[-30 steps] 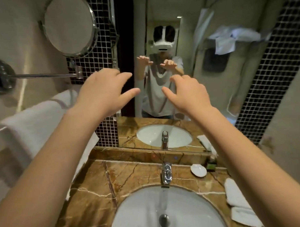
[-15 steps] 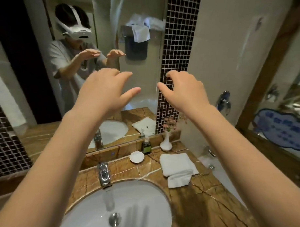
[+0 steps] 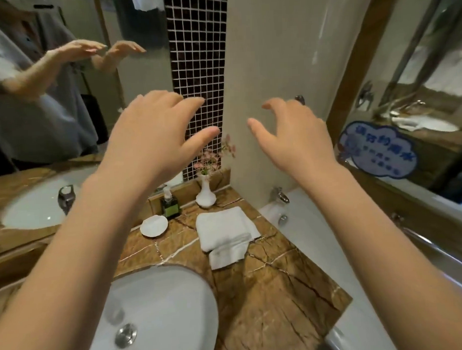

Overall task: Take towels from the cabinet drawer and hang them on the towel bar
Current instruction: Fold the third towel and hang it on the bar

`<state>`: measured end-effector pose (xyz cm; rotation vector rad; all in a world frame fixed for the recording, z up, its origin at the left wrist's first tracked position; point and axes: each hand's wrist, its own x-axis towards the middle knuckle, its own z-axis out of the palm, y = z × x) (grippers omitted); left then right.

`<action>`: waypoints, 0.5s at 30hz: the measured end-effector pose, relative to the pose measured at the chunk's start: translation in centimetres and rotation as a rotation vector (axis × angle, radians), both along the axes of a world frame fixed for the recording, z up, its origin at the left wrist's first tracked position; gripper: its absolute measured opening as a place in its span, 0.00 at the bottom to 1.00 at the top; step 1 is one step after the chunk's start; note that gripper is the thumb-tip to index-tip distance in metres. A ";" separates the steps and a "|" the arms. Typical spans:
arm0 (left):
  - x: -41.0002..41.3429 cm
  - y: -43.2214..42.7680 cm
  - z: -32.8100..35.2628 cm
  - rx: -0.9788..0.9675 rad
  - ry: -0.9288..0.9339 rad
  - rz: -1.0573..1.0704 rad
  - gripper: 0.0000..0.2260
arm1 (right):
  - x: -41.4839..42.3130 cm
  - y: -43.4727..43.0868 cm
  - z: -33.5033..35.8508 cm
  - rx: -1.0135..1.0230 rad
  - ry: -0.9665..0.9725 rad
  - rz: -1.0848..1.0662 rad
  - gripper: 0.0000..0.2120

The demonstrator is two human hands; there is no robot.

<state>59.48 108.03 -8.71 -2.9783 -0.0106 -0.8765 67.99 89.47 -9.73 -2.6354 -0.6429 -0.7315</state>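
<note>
Left hand (image 3: 155, 135) and right hand (image 3: 294, 138) hovered raised, fingers loosely spread, holding nothing, likely kept free for drawer. Folded white cloth towels (image 3: 224, 230) lay below, between both hands, on brown marble counter (image 3: 268, 291). Cabinet drawer, towel bar unseen.

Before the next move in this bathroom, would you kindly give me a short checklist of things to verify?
1. Left hand free: ok, open and holding nothing.
2. Right hand free: ok, open and holding nothing.
3. Cabinet drawer in sight: not ok, it is out of frame.
4. Towel bar located: cannot tell, none shows clearly.
5. Folded towels on the countertop untouched: ok, they lie beside the sink.
6. Vase upright: ok, standing at the back of the countertop.
</note>
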 end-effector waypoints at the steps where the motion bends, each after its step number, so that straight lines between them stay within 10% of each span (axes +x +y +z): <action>1: 0.8 -0.1 -0.9 -0.003 0.007 -0.007 0.30 | 0.5 -0.2 -0.9 0.002 0.014 0.000 0.26; 15: 10.7 0.3 -18.8 -0.061 0.250 0.027 0.29 | 9.8 0.5 -19.5 -0.105 0.230 -0.017 0.25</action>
